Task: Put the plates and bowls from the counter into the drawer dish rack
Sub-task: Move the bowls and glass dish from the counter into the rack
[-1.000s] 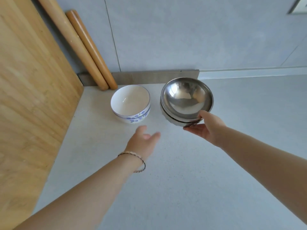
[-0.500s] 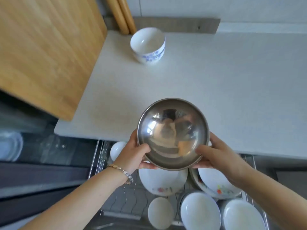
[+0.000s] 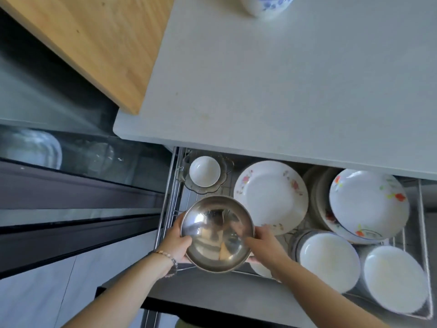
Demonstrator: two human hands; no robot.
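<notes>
Left hand (image 3: 176, 245) & right hand (image 3: 262, 242) each have their grip clamped on opposite sides of the steel bowl (image 3: 216, 233), level over the front-left gap of the drawer dish rack (image 3: 169, 197), prob. to lower it squarely w/o knocking the floral plate (image 3: 270, 195).

On my feed: steel bowl (image 3: 217, 234), mirror-silver; left plate (image 3: 270, 197), white with pink flowers; right plate (image 3: 369, 204), white with red and yellow sprigs; patterned bowl (image 3: 269, 3), blue on white; counter (image 3: 283, 91), pale grey; wooden board (image 3: 94, 39), honey-tan.
</notes>
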